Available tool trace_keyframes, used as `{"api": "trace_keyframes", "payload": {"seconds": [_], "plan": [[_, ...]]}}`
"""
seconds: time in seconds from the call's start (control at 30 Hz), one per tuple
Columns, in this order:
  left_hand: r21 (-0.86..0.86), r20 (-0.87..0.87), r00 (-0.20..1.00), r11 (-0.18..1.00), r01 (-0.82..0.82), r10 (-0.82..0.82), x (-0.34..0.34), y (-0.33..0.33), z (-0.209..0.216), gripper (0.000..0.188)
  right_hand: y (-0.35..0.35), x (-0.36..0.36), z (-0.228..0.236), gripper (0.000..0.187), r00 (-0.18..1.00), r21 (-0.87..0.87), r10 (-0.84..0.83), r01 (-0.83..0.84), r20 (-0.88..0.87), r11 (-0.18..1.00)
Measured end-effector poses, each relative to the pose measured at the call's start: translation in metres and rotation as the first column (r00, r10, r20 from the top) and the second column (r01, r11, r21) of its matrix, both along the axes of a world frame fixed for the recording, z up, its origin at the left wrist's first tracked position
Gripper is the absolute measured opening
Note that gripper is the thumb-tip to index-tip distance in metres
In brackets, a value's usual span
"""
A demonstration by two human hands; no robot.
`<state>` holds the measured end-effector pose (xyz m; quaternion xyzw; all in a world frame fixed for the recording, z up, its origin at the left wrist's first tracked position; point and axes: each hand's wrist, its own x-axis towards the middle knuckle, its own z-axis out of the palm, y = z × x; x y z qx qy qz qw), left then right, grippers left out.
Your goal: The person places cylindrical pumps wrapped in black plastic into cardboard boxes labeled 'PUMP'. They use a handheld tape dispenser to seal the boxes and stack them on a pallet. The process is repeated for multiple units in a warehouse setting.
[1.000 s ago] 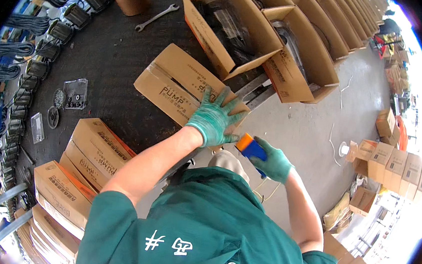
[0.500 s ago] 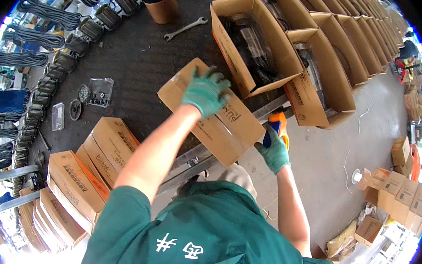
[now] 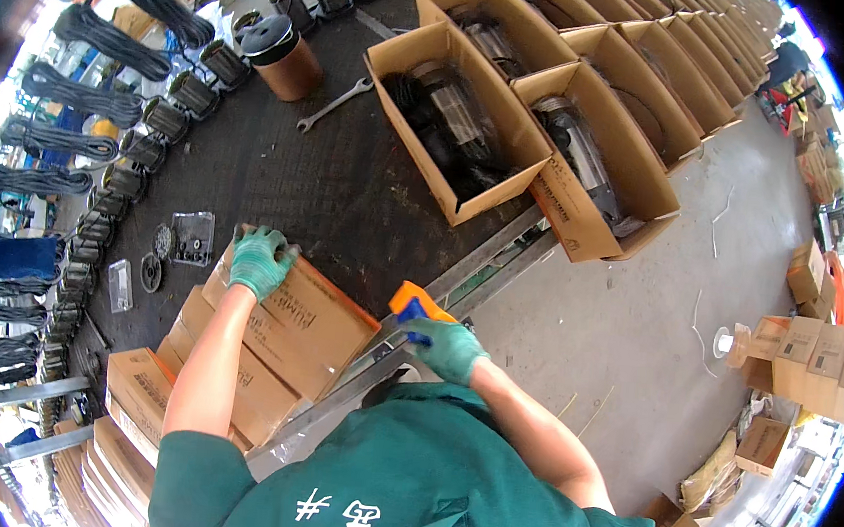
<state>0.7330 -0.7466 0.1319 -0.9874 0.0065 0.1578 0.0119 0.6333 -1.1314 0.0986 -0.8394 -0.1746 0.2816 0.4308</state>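
My left hand (image 3: 262,262), in a green glove, grips the far left end of a closed cardboard box (image 3: 314,322), fingers curled over its edge. That box stands on its side against other closed boxes (image 3: 260,390) at the near left of the table. Just right of its near corner, my gloved right hand (image 3: 448,352) is wrapped round an orange and blue tape dispenser (image 3: 421,302), which it holds above the table's metal edge. Part of the dispenser is hidden by the fingers.
Open cartons (image 3: 459,131) with pumps and cables fill the far right. A wrench (image 3: 335,105) and a brown canister (image 3: 284,59) lie behind on the dark table (image 3: 280,166). Motor parts with coiled cables (image 3: 120,44) line the left. A clear tray (image 3: 191,238) holds small parts.
The box has moved from mid-table to the near left, against the other boxes, and been turned on its side. My right hand has come leftward with the tape dispenser. The view has shifted.
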Motion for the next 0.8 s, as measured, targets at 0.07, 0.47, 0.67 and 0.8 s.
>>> {"api": "trace_keyframes", "payload": {"seconds": [0.07,0.47,0.67,0.8], "plan": [[-0.211,0.298,0.953,0.971,0.11,-0.043,0.009,-0.038,0.006,0.045,-0.046,0.001,-0.002,0.041,0.995,-0.026,-0.054,0.052,-0.086,0.998],[-0.06,0.237,0.792,0.805,0.59,-0.563,0.111,-0.259,0.042,0.054,-0.179,0.003,-0.005,0.035,0.667,0.132,-0.631,0.722,-0.396,0.68],[-0.077,0.294,0.77,0.789,0.61,-0.566,0.067,-0.208,0.036,0.051,-0.18,0.014,-0.008,0.034,0.681,0.271,-0.619,0.728,-0.392,0.63],[-0.11,0.205,0.798,0.796,0.595,-0.568,-0.009,-0.228,0.045,0.046,-0.163,0.037,-0.004,0.038,0.759,0.274,-0.562,0.646,-0.328,0.712]]}}
